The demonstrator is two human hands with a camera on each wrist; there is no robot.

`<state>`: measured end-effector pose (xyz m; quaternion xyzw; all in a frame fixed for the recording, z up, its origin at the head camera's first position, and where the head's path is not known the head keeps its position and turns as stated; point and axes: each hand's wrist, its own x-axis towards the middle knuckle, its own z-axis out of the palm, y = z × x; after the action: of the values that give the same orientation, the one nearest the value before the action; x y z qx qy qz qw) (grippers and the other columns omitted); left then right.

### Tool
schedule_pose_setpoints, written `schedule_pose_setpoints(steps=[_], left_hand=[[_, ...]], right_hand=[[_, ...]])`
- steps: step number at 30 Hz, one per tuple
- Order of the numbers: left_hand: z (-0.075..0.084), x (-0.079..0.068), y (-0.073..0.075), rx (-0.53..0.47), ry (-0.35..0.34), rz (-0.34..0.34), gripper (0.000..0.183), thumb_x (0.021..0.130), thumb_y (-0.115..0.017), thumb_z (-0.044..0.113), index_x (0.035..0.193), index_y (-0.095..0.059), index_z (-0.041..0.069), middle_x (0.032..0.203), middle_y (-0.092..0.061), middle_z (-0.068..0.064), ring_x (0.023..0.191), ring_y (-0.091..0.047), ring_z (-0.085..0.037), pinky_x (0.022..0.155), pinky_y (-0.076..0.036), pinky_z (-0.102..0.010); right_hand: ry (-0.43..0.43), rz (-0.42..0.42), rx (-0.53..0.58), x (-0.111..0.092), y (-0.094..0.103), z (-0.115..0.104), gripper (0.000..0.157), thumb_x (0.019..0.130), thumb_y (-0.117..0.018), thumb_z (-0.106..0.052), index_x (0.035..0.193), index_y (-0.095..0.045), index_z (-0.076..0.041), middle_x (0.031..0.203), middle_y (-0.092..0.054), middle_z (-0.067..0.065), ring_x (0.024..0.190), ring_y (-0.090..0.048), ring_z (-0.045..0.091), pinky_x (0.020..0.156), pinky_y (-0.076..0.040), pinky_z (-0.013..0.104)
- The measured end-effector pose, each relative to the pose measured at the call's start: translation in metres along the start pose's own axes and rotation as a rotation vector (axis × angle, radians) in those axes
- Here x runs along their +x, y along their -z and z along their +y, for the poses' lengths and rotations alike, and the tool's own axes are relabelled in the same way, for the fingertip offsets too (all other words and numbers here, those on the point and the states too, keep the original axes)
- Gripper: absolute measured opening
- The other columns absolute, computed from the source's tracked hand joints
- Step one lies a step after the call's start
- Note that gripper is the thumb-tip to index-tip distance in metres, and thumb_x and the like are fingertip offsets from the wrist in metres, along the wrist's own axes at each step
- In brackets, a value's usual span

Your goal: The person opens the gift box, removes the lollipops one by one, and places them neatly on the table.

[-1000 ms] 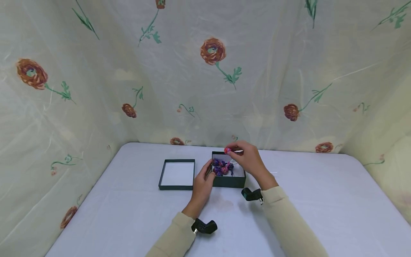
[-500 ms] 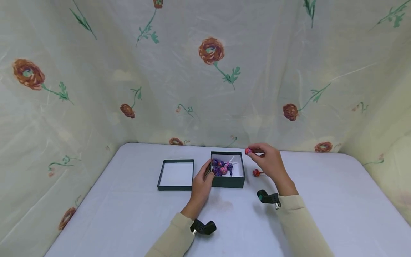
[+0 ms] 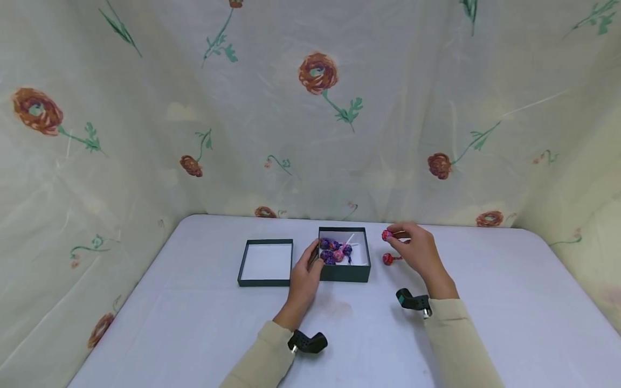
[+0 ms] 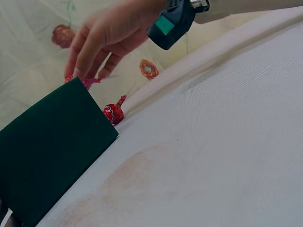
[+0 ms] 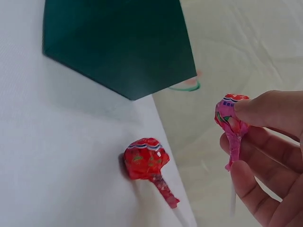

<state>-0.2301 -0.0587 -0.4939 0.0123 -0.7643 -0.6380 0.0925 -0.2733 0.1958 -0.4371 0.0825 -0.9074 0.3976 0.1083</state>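
Observation:
My right hand (image 3: 417, 249) pinches a pink and red wrapped lollipop (image 5: 231, 118) by its head, with the white stick pointing down. Close by, a red wrapped lollipop (image 5: 146, 160) lies on the table, right of a dark green box (image 3: 345, 274). Inside the open-topped box are several purple-wrapped lollipops (image 3: 327, 257) and a pink one (image 3: 338, 255), some with white sticks showing. My left hand (image 3: 304, 277) grips the box's left wall, fingers toward the back and thumb nearer the front. In the left wrist view the box's green side hides most of that hand.
A shallow dark green lid (image 3: 266, 282) with a white inside lies left of the box on the white-covered table (image 3: 194, 334). Behind and at the sides hangs a pale curtain (image 3: 378, 108) with printed flowers.
My right hand has carried the lollipop from over the box to the right, then slightly lower, above the red lollipop on the table. The left hand stays at the box.

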Motion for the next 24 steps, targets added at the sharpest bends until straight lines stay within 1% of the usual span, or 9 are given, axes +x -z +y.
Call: schedule_pose_setpoints(steps=[6,9,13,17,20,24], left_hand=[[-0.001,0.004,-0.002,0.022,0.013,-0.003,0.049,0.094,-0.051,0.018,0.142,-0.048,0.029,0.147,-0.044,0.001,0.136,-0.039,-0.018,0.112,-0.033,-0.037],[0.001,0.004,-0.002,0.021,0.01,-0.004,0.049,0.094,-0.051,0.018,0.142,-0.048,0.03,0.147,-0.044,0.001,0.137,-0.039,-0.019,0.112,-0.033,-0.038],[0.001,0.004,-0.001,0.03,0.019,0.006,0.049,0.094,-0.052,0.018,0.141,-0.049,0.031,0.147,-0.045,0.002,0.136,-0.039,-0.018,0.112,-0.032,-0.037],[0.0,0.002,-0.001,0.028,0.019,0.014,0.049,0.094,-0.052,0.017,0.141,-0.05,0.029,0.147,-0.045,0.0,0.136,-0.039,-0.019,0.112,-0.033,-0.039],[-0.002,0.002,-0.001,0.024,0.015,0.014,0.049,0.094,-0.052,0.017,0.142,-0.05,0.028,0.147,-0.045,-0.002,0.136,-0.04,-0.021,0.111,-0.034,-0.039],[-0.003,0.002,0.0,0.023,0.021,0.018,0.049,0.094,-0.053,0.018,0.141,-0.05,0.029,0.147,-0.045,-0.002,0.135,-0.04,-0.021,0.111,-0.034,-0.039]], right_hand=[[-0.047,-0.028,0.0,0.0,-0.001,0.007,0.028,0.093,-0.064,-0.018,0.118,-0.063,-0.006,0.115,-0.062,0.014,0.105,-0.06,0.032,0.079,-0.058,0.042],[-0.057,-0.037,-0.01,0.002,-0.004,0.01,0.027,0.093,-0.064,-0.017,0.118,-0.063,-0.005,0.115,-0.063,0.015,0.105,-0.059,0.033,0.081,-0.057,0.043],[-0.067,-0.061,-0.024,0.003,-0.009,0.014,0.026,0.093,-0.064,-0.016,0.116,-0.064,-0.005,0.113,-0.064,0.015,0.106,-0.059,0.033,0.088,-0.054,0.046],[-0.09,-0.086,-0.043,0.001,-0.015,0.018,0.025,0.092,-0.064,-0.016,0.115,-0.065,-0.005,0.113,-0.064,0.015,0.107,-0.058,0.034,0.093,-0.049,0.05],[-0.103,-0.097,-0.058,-0.001,-0.017,0.019,0.025,0.092,-0.064,-0.016,0.114,-0.065,-0.004,0.112,-0.064,0.016,0.107,-0.057,0.034,0.094,-0.048,0.051],[-0.11,-0.107,-0.064,-0.002,-0.02,0.019,0.025,0.093,-0.063,-0.017,0.115,-0.065,-0.003,0.112,-0.064,0.017,0.107,-0.056,0.034,0.093,-0.047,0.052]])
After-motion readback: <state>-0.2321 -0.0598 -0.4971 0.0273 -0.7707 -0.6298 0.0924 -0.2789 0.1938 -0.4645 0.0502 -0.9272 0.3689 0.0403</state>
